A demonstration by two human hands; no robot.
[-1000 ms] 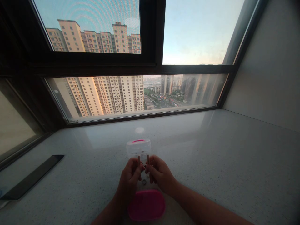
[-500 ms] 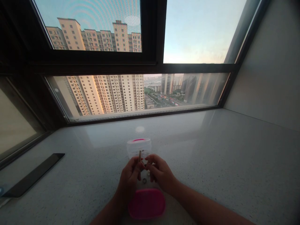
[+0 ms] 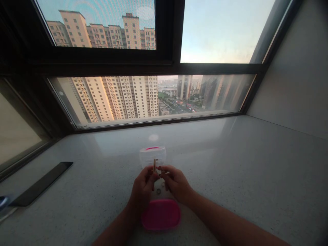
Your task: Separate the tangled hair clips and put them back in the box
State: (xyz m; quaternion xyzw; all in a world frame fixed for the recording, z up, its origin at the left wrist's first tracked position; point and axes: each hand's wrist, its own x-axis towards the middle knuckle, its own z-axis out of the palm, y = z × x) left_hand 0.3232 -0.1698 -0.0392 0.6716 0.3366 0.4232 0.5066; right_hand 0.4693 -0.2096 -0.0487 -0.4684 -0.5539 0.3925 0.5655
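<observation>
My left hand [image 3: 141,186] is closed around a thin gold-brown stick-like piece [image 3: 154,165], which stands up above the fingers. My right hand [image 3: 176,182] is pinched close beside it, fingertips nearly meeting the left ones; what it grips is too small to make out. Just behind both hands is a clear plastic box [image 3: 145,154] with a pink strip on top, its front partly hidden. Below the fingers a small dark ring [image 3: 158,191] lies on the counter, with a small pale piece [image 3: 163,183] next to it. Nearest me lies a pink lid [image 3: 161,215].
A speckled pale countertop [image 3: 230,164] runs up to a dark window frame [image 3: 164,119]. To the left lies a long dark flat object [image 3: 42,184], with a blurred blue item [image 3: 4,202] at the picture's edge. A plain wall [image 3: 294,85] rises on the right.
The view has tilted slightly downward, so everything sits a little higher in it. Both hands stay together, with the stick-like piece still upright in the left one.
</observation>
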